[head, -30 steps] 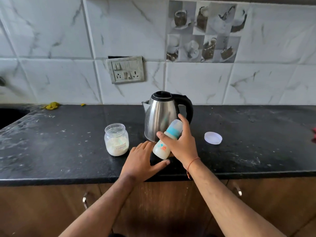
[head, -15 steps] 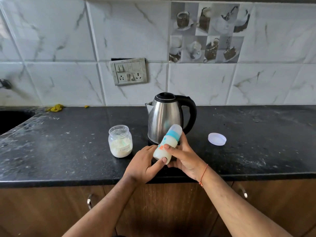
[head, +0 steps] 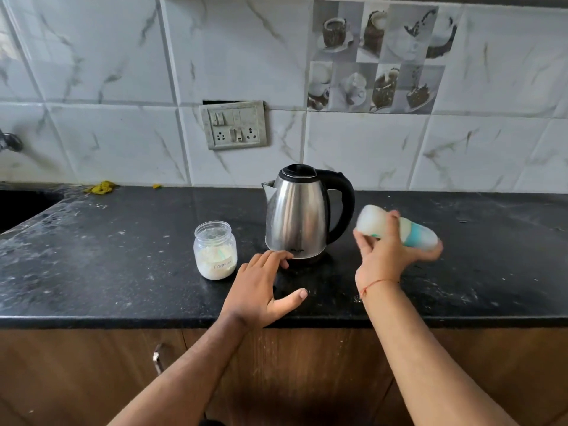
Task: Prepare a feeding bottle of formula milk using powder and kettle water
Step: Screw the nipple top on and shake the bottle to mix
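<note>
My right hand [head: 381, 256] grips the feeding bottle [head: 399, 227], which lies almost sideways in the air to the right of the kettle, its white milky base pointing left and its teal collar and clear cap pointing right; it is motion-blurred. The steel kettle [head: 296, 216] with a black lid and handle stands at the counter's middle. A clear jar of white formula powder [head: 215, 250], with no lid on, stands to its left. My left hand [head: 261, 287] rests flat on the counter in front of the kettle, fingers spread, holding nothing.
The black stone counter [head: 92, 256] is dusted with white specks. A sink [head: 21, 207] lies at the far left, with yellow scraps [head: 101, 187] near the wall. A switch and socket plate [head: 233, 124] sits on the tiled wall. Wooden cabinet doors [head: 76, 379] are below.
My left hand let go of the bottle and dropped flat onto the counter. My right hand swung the bottle to the right and tipped it sideways. The white lid on the right is now hidden.
</note>
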